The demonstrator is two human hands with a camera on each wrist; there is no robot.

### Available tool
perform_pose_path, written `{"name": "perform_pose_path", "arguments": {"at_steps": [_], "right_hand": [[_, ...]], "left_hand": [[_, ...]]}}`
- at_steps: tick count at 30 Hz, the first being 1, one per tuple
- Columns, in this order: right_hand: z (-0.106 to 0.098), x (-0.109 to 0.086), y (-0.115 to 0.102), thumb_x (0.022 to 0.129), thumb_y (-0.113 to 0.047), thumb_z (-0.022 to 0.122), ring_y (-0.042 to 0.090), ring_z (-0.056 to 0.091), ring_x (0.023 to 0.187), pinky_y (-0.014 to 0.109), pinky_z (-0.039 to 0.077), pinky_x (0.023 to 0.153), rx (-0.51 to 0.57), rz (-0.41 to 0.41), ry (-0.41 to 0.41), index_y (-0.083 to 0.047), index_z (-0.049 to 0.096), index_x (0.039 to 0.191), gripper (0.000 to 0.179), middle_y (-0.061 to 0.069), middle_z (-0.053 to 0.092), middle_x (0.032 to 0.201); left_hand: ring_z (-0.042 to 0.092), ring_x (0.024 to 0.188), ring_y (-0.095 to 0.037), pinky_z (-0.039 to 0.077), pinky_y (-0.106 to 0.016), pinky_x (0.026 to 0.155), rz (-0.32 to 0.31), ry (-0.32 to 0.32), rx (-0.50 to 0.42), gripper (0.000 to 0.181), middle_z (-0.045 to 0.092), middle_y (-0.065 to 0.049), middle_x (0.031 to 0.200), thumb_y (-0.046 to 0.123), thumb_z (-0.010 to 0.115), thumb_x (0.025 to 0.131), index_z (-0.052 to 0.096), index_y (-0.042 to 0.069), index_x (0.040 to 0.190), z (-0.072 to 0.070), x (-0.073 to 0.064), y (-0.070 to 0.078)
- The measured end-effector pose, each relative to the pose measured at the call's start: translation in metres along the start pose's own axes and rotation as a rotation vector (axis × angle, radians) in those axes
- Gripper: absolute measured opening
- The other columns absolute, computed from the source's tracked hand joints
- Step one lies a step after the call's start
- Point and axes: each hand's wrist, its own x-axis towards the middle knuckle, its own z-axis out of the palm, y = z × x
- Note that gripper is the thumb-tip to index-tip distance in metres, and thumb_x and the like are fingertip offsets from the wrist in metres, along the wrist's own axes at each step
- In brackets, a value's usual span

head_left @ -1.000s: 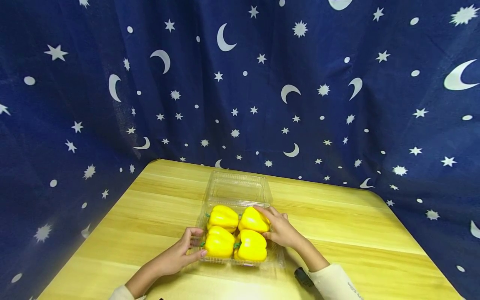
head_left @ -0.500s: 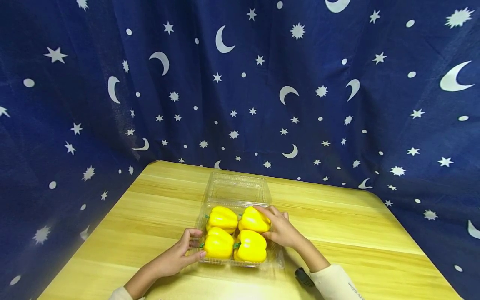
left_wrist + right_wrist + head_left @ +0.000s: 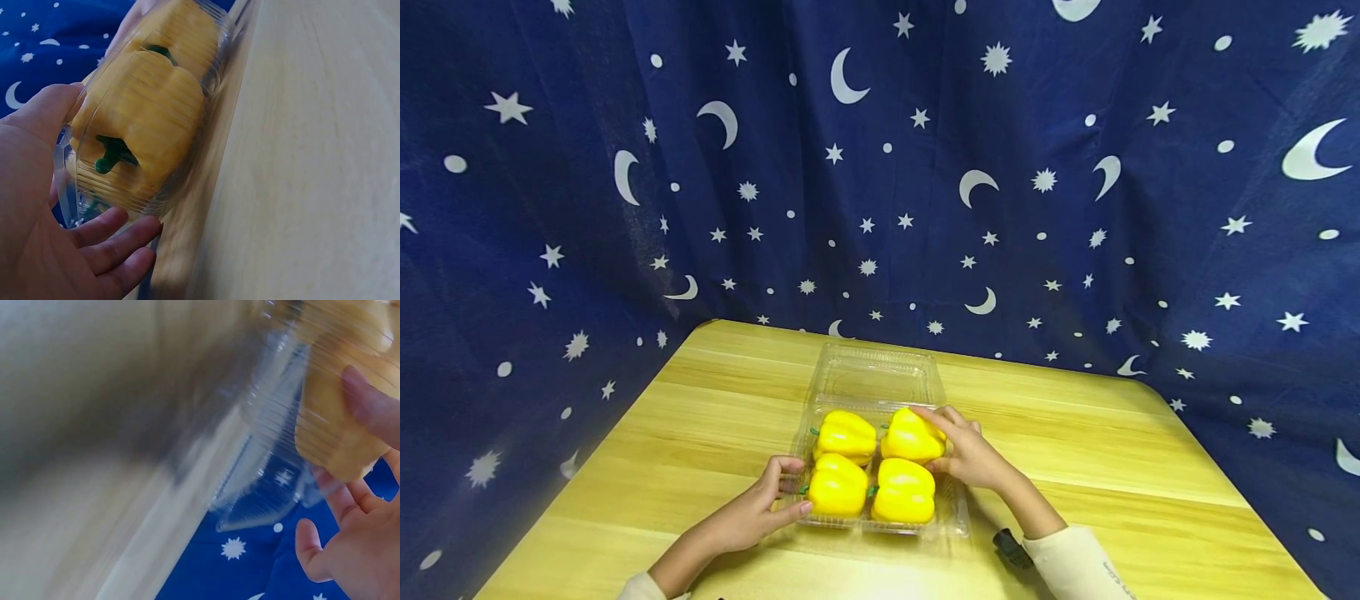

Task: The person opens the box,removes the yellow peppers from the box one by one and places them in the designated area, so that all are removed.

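Blue star-and-moon curtain (image 3: 910, 183) behind pale wooden table (image 3: 1120, 450).

Four glossy yellow bell peppers (image 3: 837, 485): two in the far row, two in the near row. Four green stems (image 3: 813, 431), one to each pepper. One clear plastic hinged box (image 3: 958, 518), with one lid (image 3: 876, 377). Two bare hands: one left hand (image 3: 758, 508), one right hand (image 3: 972, 455). Two cream sleeves (image 3: 1071, 560). One pale wood-grain worktop (image 3: 1150, 492). One small black object (image 3: 1012, 549), too indistinct to name. Dark-blue cloth (image 3: 910, 192) printed with white moons and stars; whether one piece or several cannot be told.
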Motion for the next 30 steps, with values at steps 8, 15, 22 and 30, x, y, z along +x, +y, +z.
{"name": "perform_pose_path", "arguments": {"at_steps": [8, 15, 22, 30], "right_hand": [[-0.022, 0.003, 0.003, 0.063, -0.001, 0.08, 0.021, 0.05, 0.099, 0.045, 0.046, 0.084, 0.091, 0.014, 0.078, -0.011, 0.041, 0.135, 0.083, 0.007, 0.05, 0.108], [-0.04, -0.003, 0.012, 0.061, -0.003, 0.081, 0.024, 0.049, 0.104, 0.042, 0.032, 0.08, 0.008, 0.07, 0.131, -0.015, 0.043, 0.135, 0.084, 0.007, 0.052, 0.109], [-0.053, -0.009, 0.028, 0.062, -0.004, 0.081, 0.027, 0.049, 0.107, 0.042, 0.028, 0.078, -0.033, 0.122, 0.126, -0.017, 0.042, 0.136, 0.084, 0.01, 0.054, 0.113], [-0.059, -0.015, 0.05, 0.061, -0.003, 0.081, 0.033, 0.051, 0.107, 0.042, 0.026, 0.076, -0.1, 0.196, 0.124, -0.015, 0.043, 0.134, 0.084, 0.015, 0.057, 0.114]], "left_hand": [[0.037, 0.12, -0.044, 0.041, -0.056, 0.09, -0.014, 0.001, -0.009, 0.056, 0.019, -0.024, 0.136, 0.033, 0.047, 0.095, 0.017, 0.002, 0.131, 0.0, -0.001, 0.001], [0.038, 0.12, -0.044, 0.042, -0.055, 0.089, -0.016, 0.004, -0.008, 0.056, 0.02, -0.024, 0.136, 0.033, 0.047, 0.095, 0.017, 0.002, 0.131, 0.0, -0.001, 0.001], [0.038, 0.119, -0.044, 0.041, -0.055, 0.09, -0.014, 0.004, -0.004, 0.057, 0.021, -0.024, 0.135, 0.033, 0.047, 0.095, 0.017, 0.001, 0.131, 0.001, -0.001, 0.001], [0.038, 0.119, -0.043, 0.042, -0.055, 0.09, -0.015, 0.01, -0.007, 0.056, 0.022, -0.023, 0.134, 0.033, 0.048, 0.095, 0.017, 0.002, 0.131, 0.001, 0.0, 0.0]]}}
